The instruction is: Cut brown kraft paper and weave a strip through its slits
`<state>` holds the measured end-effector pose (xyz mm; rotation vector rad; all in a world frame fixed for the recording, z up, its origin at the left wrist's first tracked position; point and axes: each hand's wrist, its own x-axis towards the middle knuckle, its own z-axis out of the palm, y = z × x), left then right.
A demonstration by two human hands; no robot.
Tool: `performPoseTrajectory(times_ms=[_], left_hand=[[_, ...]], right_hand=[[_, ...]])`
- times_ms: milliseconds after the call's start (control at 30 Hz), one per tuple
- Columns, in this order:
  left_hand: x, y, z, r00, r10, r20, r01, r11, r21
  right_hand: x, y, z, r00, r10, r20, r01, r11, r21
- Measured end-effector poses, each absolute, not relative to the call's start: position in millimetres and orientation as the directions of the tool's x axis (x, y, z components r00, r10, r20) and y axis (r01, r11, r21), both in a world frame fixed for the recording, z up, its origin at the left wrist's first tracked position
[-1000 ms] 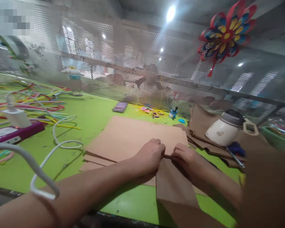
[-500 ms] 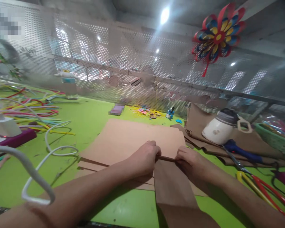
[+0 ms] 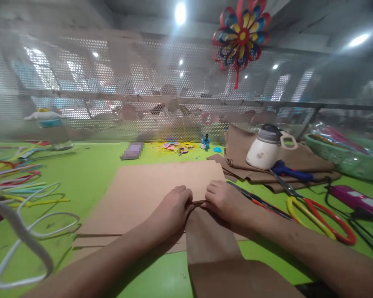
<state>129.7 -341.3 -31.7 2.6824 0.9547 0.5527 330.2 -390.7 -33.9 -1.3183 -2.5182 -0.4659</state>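
Both of my hands pinch the far end of a brown paper strip (image 3: pixel 211 244) — my left hand (image 3: pixel 170 209) curls closed over its left corner and my right hand (image 3: pixel 225 200) closes on its right corner, knuckles up, the two hands nearly touching. Between them a thin dark fold of the paper shows, rolled or creased along the edge; I cannot tell which. From there the strip runs back toward me over the edge of the green table (image 3: pixel 93 169) and widens at the bottom of the view.

Under my hands lies a stack of tan cardboard sheets (image 3: pixel 149 186), flat on the table, the strip's far end resting on it. Just to the right of my right hand lie scissors (image 3: pixel 317 213) with red and yellow handles, blades pointing toward the cardboard. Beyond them a white jug (image 3: pixel 262 151) with a grey lid sits tilted on a pile of folded brown paper (image 3: pixel 301 163), a blue-handled tool beside it. A green basket (image 3: pixel 345 161) stands at the far right, with a purple device (image 3: pixel 356 200) in front of it.

On my left, a white cable (image 3: pixel 25 231) loops across the table near a scatter of coloured strips (image 3: pixel 15 182). Behind the table runs a perforated metal screen (image 3: pixel 112 91) — a red, blue and yellow paper flower (image 3: pixel 240 35) hangs on it.
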Motion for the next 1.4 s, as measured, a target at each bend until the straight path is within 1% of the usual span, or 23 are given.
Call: performPoseTrajectory(times_ms=[67,167,367,667,967,1100,1267,1400], left_hand=[[130.0,-339.2,-30.8,0.721,0.639,0.268,0.546,-0.763,0.347],[129.7,-335.4,-30.2,0.736,0.621,0.270,0.518,-0.773,0.367],[127.8,-336.7,-30.6,0.745,0.592,0.308,0.494,-0.799,0.343],[124.9,-341.5,-29.6,0.778,0.550,0.303,0.463,-0.828,0.314],[123.1,-347.0,-23.5,0.791,0.529,0.308,0.449,-0.843,0.295],[122.8,-347.0,-13.8,0.830,0.502,0.245,0.436,-0.856,0.277],[126.8,-347.8,-7.4,0.823,0.536,0.190,0.484,-0.836,0.258],[126.0,-348.0,-8.8,0.824,0.525,0.211,0.476,-0.845,0.245]], right_hand=[[326.3,-386.3,-34.4,-0.586,0.710,0.389,0.805,0.566,0.180],[326.6,-384.0,-35.4,-0.628,0.683,0.373,0.771,0.613,0.175],[337.3,-389.6,-35.7,-0.618,0.705,0.348,0.771,0.630,0.093],[351.8,-402.0,-31.5,-0.580,0.748,0.322,0.794,0.608,0.018],[351.1,-408.7,-30.1,-0.533,0.782,0.325,0.827,0.563,0.000],[354.1,-407.5,-32.8,-0.516,0.787,0.338,0.834,0.551,-0.011],[359.1,-402.6,-35.7,-0.461,0.822,0.335,0.861,0.506,-0.059],[354.5,-404.3,-31.8,-0.470,0.808,0.355,0.863,0.505,-0.009]])
